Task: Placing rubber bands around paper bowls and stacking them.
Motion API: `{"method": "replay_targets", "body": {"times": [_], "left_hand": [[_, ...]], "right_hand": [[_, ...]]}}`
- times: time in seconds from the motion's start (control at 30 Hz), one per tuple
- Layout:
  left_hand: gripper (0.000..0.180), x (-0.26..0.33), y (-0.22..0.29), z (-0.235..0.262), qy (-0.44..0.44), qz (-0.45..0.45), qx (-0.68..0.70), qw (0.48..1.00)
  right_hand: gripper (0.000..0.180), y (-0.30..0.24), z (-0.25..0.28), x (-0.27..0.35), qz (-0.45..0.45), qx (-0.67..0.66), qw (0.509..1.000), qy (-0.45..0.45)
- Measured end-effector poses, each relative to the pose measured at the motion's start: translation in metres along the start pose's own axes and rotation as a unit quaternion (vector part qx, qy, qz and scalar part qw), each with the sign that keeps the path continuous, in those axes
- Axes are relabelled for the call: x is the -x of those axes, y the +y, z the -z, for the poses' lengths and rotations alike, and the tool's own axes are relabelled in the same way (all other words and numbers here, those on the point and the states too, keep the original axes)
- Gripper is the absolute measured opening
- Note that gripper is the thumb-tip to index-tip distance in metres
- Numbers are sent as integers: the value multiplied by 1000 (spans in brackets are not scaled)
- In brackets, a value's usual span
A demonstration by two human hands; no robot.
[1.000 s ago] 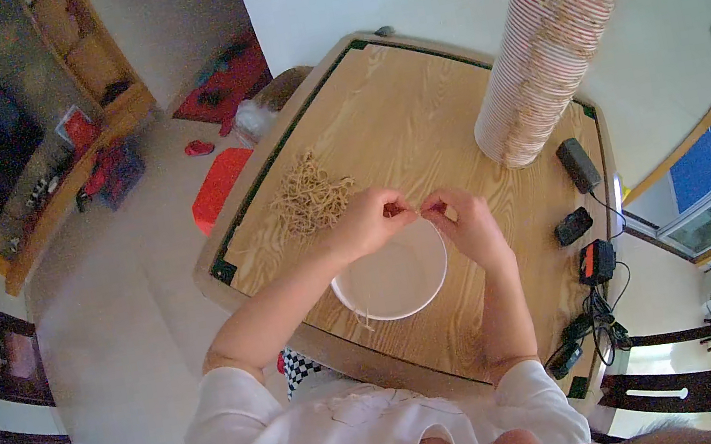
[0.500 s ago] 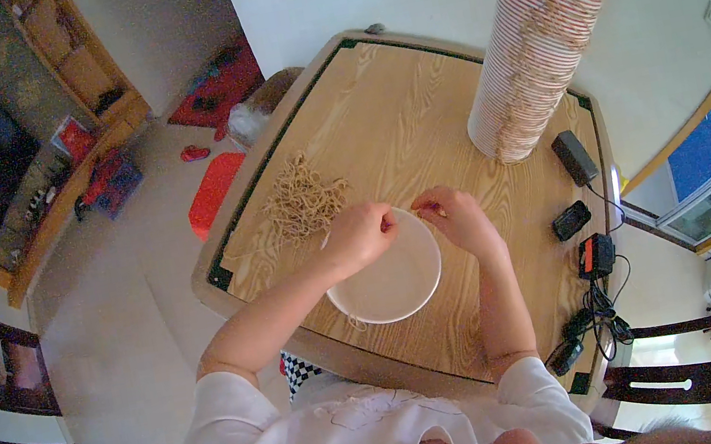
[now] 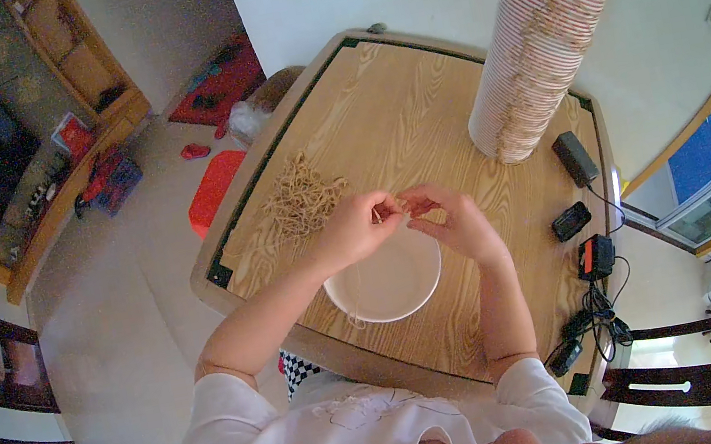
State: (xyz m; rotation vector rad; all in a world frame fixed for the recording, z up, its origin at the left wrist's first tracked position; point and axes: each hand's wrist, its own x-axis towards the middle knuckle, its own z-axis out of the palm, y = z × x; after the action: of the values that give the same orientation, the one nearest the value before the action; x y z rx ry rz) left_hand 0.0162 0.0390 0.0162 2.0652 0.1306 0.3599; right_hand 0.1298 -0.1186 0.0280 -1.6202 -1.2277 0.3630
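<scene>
Pinching a light, stretchy rubber band [image 3: 400,206] between left hand [image 3: 355,227] and right hand [image 3: 456,223], fingertips closed, above the bowl [image 3: 386,288].

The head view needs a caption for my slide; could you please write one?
Both hands, left hand and right hand, meet above a white bowl, pinching a rubber band on a wooden table.

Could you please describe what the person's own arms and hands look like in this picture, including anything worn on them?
Both arms come out of a white short-sleeved top; the sleeves end above the elbows, so the forearms are bare. The left hand and the right hand are bare too: no gloves show. No watch, bracelet or ring can be made out at this size. The top carries a faint line pattern at the chest.
</scene>
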Motion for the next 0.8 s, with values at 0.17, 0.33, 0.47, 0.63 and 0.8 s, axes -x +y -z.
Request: {"method": "replay_targets", "body": {"times": [0.17,0.33,0.47,0.63,0.8], "left_hand": [[8,0,17,5,-23,39,-11,999],[12,2,24,4,-2,32,-31,999],[10,2,19,-1,22,-8,-114,993],[9,-3,3,-9,2,-27,-222,975],[9,-2,2,-11,-5,14,-222,975]], "right_hand": [[13,11,2,1,-8,10,1000,-1],[13,15,5,0,3,54,998,-27],[19,24,-1,-1,-57,127,990,-17],[15,47,1,-5,-11,159,987,0],[15,39,-1,-6,-52,162,984,-48]]}}
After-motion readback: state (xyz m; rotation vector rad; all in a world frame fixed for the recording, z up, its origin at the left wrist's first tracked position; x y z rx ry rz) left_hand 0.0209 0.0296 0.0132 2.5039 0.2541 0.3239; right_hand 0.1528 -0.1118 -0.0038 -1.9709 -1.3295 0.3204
